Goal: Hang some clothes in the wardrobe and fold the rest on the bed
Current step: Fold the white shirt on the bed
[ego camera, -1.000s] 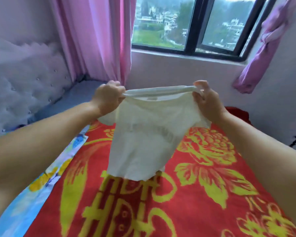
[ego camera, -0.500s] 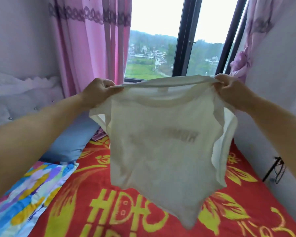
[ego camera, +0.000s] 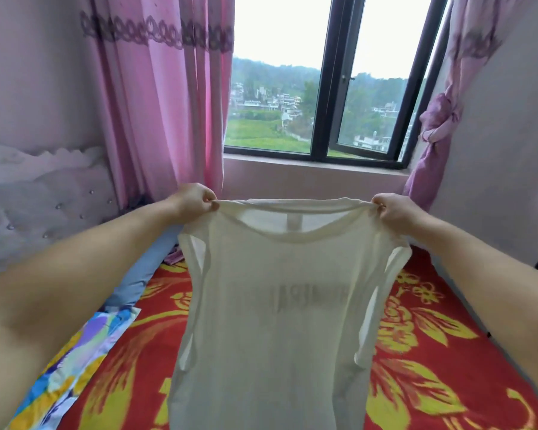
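A thin cream T-shirt (ego camera: 271, 321) with faint grey lettering hangs spread out in front of me above the bed. My left hand (ego camera: 191, 201) pinches its left shoulder and my right hand (ego camera: 393, 209) pinches its right shoulder, so the neckline is stretched between them. The short sleeves droop at both sides and the hem runs out of the bottom of the view. Under it lies the bed's red blanket (ego camera: 423, 361) with yellow flowers.
A grey tufted headboard (ego camera: 41, 206) stands at the left, with a blue pillow (ego camera: 140, 277) and a multicoloured sheet (ego camera: 72, 367) beside it. Pink curtains (ego camera: 156, 97) flank a dark-framed window (ego camera: 326, 88) ahead. A wall runs close along the bed's right side.
The shirt has swung from a slant to hanging straight and facing me, stretched wider between my hands. My hands sit lower in view, and the view has tilted up toward the window.
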The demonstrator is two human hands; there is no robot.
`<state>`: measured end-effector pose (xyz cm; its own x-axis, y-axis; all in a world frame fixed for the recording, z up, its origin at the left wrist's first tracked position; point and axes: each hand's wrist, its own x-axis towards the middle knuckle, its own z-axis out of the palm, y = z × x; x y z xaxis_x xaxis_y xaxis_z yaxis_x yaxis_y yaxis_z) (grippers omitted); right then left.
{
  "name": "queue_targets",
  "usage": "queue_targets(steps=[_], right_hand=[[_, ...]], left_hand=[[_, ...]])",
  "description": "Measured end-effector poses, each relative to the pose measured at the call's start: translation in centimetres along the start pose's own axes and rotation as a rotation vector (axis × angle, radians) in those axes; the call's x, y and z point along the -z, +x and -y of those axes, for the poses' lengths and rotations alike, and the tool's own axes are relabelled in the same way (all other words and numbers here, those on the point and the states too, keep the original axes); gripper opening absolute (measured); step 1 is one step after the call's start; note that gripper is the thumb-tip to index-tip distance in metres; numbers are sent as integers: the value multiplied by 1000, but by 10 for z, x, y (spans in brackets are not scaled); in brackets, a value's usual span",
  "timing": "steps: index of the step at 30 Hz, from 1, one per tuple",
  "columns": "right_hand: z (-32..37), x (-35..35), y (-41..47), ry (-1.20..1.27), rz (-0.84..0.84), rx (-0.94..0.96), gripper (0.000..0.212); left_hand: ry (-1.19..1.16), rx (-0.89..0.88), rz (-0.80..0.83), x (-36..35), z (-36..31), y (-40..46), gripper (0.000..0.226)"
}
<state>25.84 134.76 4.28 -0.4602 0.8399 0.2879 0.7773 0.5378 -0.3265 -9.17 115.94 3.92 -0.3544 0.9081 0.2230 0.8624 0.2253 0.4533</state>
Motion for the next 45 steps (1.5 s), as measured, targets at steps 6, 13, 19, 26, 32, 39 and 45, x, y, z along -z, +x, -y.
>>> queue_targets(steps=[6,13,19,26,32,39,45], right_hand=[[24,6,57,208,-470,-29,19],[43,42,63,518,-640,26,21],[3,-18,-4,688,108,-40,25],[-61,-183,-156,181,1022,18,21],[-92,-298,-306,-30,1454,-50,28],[-103,-334,-371,-4,1714,-45,33],[-114,-361,-252,156,1623,-258,23]], left_hand=[[-13,59,-492,13,-20,57,20],[-300,-91,-590,45,-28,47,17],[-386,9,218,-7,27,-12,23],[69,100,954,-185,108,-143,16],[99,222,1320,-315,141,-288,13],[28,369,1600,-356,161,-353,24],[0,423,1540,-369,184,-224,15]])
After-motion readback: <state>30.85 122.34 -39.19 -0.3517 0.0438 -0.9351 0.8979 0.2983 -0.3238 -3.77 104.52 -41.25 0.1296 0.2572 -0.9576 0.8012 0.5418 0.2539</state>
